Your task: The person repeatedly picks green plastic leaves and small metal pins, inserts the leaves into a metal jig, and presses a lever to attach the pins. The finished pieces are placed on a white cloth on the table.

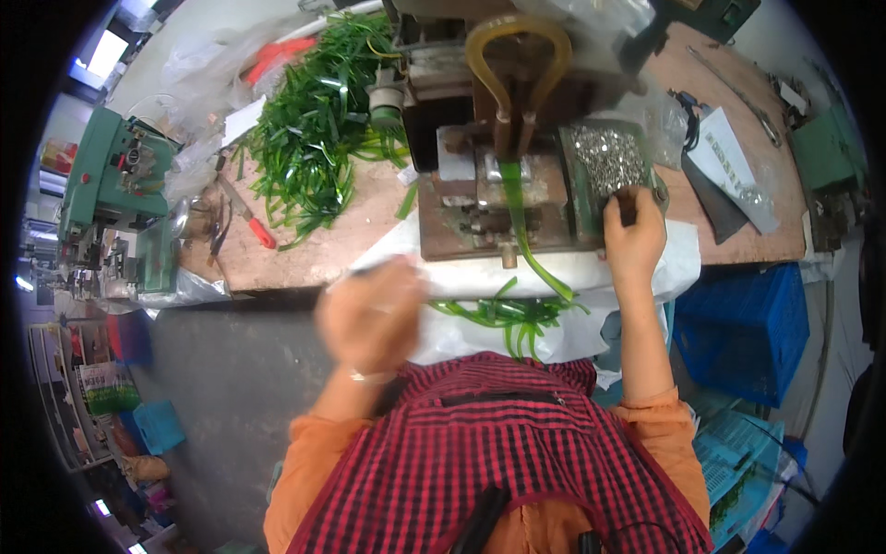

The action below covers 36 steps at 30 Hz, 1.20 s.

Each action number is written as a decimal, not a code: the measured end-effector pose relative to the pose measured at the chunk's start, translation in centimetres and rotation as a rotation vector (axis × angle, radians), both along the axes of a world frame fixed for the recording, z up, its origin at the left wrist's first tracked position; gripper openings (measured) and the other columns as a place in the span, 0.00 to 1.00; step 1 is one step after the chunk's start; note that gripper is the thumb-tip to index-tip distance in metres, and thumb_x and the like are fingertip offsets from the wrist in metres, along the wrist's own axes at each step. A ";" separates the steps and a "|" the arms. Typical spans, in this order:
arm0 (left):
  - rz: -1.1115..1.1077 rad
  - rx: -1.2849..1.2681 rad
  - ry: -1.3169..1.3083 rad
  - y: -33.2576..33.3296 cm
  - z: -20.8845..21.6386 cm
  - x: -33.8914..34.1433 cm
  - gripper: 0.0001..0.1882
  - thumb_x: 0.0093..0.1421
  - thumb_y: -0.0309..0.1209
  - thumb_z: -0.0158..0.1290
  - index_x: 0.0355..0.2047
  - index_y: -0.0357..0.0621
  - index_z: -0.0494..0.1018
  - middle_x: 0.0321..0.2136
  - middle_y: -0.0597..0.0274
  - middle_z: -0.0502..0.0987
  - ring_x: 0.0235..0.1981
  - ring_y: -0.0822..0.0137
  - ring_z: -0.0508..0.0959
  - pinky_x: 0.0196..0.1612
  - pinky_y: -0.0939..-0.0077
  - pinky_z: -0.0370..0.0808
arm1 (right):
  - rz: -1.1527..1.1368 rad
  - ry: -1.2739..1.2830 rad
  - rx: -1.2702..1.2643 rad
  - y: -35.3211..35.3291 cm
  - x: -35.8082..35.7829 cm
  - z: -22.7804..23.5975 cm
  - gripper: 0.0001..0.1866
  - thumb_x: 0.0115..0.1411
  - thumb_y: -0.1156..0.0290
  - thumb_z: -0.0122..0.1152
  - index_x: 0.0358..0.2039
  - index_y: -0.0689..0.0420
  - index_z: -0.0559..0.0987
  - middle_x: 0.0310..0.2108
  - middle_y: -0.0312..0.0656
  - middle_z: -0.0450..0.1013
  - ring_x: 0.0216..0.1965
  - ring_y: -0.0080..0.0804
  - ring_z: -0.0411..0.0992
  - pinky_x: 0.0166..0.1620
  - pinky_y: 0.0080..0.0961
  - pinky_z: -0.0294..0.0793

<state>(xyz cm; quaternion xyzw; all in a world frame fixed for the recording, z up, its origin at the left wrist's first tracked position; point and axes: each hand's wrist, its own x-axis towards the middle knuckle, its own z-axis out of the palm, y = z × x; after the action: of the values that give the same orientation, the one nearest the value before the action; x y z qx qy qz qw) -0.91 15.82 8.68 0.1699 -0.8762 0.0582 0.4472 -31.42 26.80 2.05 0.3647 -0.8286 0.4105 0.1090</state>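
My right hand (637, 238) is at the near edge of a tray's heap of small silvery metal pieces (609, 155). Its thumb and fingers are curled together in a pinch, and whatever lies between them is too small to make out. Blurred by motion, my left hand (374, 314) is in front of the table edge, left of a small bench press (452, 231). One green plastic strip (520, 222) hangs from the press over its front edge. More green strips (503, 312) lie on white sheeting above my lap.
A large heap of green strips (314, 138) covers the table left of the press. Near it lies a red-handled tool (261, 233). A green machine (103, 175) stands at far left. On the right are a paper sheet (724, 157), a long wrench (738, 97) and a blue crate (743, 332).
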 end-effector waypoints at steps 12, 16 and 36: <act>0.365 -0.009 -0.698 -22.0 -7.1 2.3 0.13 0.51 0.25 0.57 0.36 0.54 0.83 0.56 0.60 0.73 0.48 0.53 0.72 0.45 0.61 0.75 | 0.083 -0.245 -0.224 -3.0 -1.4 0.8 0.09 0.59 0.74 0.60 0.40 0.61 0.81 0.35 0.48 0.79 0.37 0.39 0.78 0.44 0.29 0.75; 0.320 0.036 -0.438 -21.4 -10.1 1.3 0.11 0.53 0.27 0.58 0.37 0.53 0.82 0.51 0.63 0.76 0.42 0.58 0.75 0.36 0.67 0.77 | -0.050 -0.135 -0.175 2.9 -1.2 -0.1 0.08 0.59 0.76 0.61 0.40 0.61 0.81 0.36 0.45 0.79 0.36 0.36 0.77 0.44 0.27 0.75; -0.080 0.715 0.759 -13.1 -4.8 -4.7 0.06 0.66 0.22 0.53 0.42 0.35 0.74 0.32 0.63 0.81 0.30 0.79 0.75 0.32 0.86 0.71 | 0.467 -0.834 -0.545 -7.3 7.3 7.7 0.18 0.55 0.78 0.65 0.45 0.66 0.73 0.32 0.41 0.79 0.34 0.22 0.74 0.39 0.18 0.72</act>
<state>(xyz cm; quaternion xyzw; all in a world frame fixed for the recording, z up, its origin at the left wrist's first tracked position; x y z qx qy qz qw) -5.64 2.70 3.85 0.2877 -0.6234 -0.3275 0.6491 -24.10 19.53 9.74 0.3038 -0.5623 0.7333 -0.2318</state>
